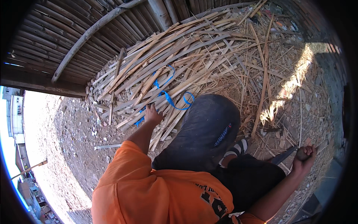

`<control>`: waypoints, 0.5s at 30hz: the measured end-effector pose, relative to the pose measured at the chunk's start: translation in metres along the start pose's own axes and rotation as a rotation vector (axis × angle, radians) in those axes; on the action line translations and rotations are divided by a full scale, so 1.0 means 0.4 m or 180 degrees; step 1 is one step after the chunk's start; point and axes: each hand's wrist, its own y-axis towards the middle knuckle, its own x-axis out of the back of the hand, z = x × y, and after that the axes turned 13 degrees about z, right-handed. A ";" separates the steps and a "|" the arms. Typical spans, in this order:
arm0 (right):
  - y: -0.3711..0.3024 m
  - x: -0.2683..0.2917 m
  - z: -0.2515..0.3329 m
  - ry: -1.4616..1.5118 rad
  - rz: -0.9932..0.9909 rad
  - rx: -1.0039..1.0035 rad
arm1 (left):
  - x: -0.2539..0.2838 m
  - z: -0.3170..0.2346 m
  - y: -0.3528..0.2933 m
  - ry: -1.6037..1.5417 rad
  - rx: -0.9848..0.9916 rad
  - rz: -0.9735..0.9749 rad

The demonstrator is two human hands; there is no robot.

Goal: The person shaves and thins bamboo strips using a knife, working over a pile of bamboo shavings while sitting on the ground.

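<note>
My left hand (153,115) rests over the near end of a pile of split wooden strips (182,56), its fingers apart, beside a blue plastic ribbon (167,98). The ribbon winds loosely across the strips, with a loop close to my knee. Out to the right, my right hand (306,156) is wrapped round the handle of a large knife (285,155). Its broad dark blade points left toward my foot, and its lower end is partly hidden by my leg. Whether my left fingers touch a strip I cannot tell.
A wall of bamboo slats (78,30) with a curved pole stands behind the pile. Straw and splinters (238,84) cover the ground right of it. My bent knee (212,115) is close to the strips. Gravelly ground (76,127) lies on the left, with buildings beyond.
</note>
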 end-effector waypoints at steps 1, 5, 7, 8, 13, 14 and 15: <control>0.020 0.021 -0.001 0.0131 0.0179 -0.0208 | -0.004 0.027 0.002 0.0037 0.0061 0.0010; 0.010 -0.058 -0.030 -0.0048 0.0197 -0.0338 | -0.016 0.094 0.014 0.0285 0.0207 0.0297; 0.016 -0.063 -0.036 -0.0052 0.0244 -0.0413 | -0.014 0.084 0.022 0.0191 0.0219 0.0429; 0.033 -0.052 -0.049 -0.0051 0.0333 -0.0500 | -0.014 0.085 0.010 0.0319 0.0304 0.0178; 0.028 -0.096 -0.088 -0.0297 0.0339 -0.0613 | -0.026 0.101 0.055 0.0634 0.0413 -0.0164; 0.027 -0.099 -0.094 -0.0331 0.0319 -0.0626 | -0.009 0.103 0.065 0.0670 0.0442 0.0109; 0.025 -0.101 -0.101 -0.0365 0.0298 -0.0639 | -0.006 0.110 0.073 0.0638 0.0326 0.0065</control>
